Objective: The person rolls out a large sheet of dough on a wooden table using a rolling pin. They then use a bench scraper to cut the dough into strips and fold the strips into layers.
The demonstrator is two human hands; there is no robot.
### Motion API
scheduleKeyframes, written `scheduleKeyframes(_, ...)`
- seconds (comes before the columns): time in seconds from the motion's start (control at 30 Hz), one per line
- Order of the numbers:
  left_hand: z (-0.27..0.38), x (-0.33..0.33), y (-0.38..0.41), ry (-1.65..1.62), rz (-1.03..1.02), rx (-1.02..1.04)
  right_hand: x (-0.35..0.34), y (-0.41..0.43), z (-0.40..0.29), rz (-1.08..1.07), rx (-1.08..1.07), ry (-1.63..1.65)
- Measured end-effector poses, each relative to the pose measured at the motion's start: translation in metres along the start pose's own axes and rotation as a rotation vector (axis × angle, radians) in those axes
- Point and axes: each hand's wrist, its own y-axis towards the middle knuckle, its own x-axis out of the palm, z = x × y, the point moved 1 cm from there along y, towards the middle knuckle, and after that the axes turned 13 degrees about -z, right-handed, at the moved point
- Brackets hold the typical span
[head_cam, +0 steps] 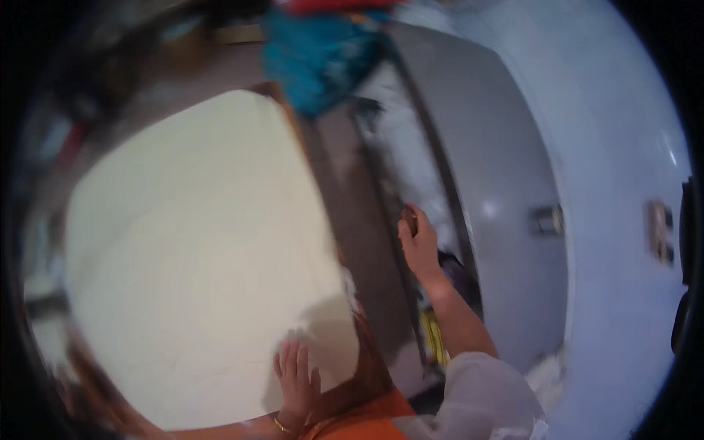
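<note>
A large cream sheet (pixel 209 247), its material unclear, lies flat before me and covers most of a brown surface. My left hand (pixel 295 374) rests palm down near its lower edge, fingers slightly apart and nothing in its grasp. A thin bracelet (pixel 282 425) circles that wrist. Off to the right, beyond the sheet's edge, my right hand (pixel 423 245) is curled around a small brown object (pixel 410 219). The fingers partly cover this object, and blur keeps me from telling what it is.
Teal cloth (pixel 324 60) hangs or lies at the top, with something red (pixel 341 5) above it. Past my right hand runs a whitish strip (pixel 410 148) with a dark edge. A yellow item (pixel 433 336) sits below my right forearm. Blurred clutter fills the far left.
</note>
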Motion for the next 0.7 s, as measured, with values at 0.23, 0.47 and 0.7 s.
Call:
scheduleKeyframes(0.23, 0.042, 0.011, 0.089, 0.358, -0.193, 0.399, -0.085, -0.169, 0.122, 0.09, 0.471, -0.254)
scheduleKeyframes(0.47, -0.007, 0.012, 0.092, 0.507, -0.199, 0.519, -0.113, -0.26, 0.209, 0.179, 0.492, -0.456)
scheduleKeyframes(0.7, 0.001, 0.007, 0.106, 0.41, -0.174, 0.72, -0.142, -0.284, 0.248, 0.167, 0.766, -0.527)
